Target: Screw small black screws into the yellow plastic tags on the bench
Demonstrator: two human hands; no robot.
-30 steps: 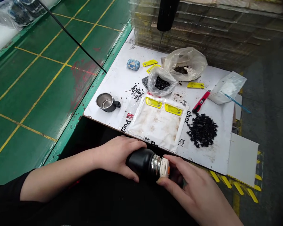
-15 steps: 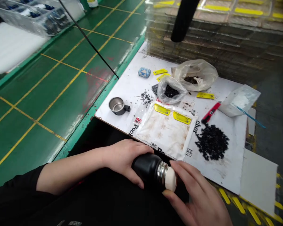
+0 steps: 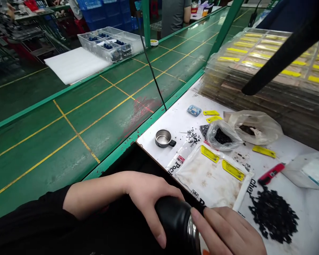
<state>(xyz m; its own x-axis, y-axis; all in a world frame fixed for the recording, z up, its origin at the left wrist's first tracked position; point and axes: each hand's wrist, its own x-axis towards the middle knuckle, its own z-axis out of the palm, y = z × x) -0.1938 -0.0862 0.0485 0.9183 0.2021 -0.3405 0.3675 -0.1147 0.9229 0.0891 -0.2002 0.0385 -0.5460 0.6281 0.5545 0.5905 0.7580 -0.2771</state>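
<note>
The left hand [image 3: 151, 203] grips the black vacuum flask [image 3: 172, 219], tilted, just off the near edge of a white board [image 3: 179, 115]. The right hand's [image 3: 230, 230] fingers lie over its steel neck [image 3: 192, 230] and pale stopper [image 3: 202, 244]; with the thumb hidden, I cannot tell whether they grip. Beyond are a black chip pile [image 3: 273, 214], a red utility knife [image 3: 271, 174], then a steel-lined cup [image 3: 163, 138].
</note>
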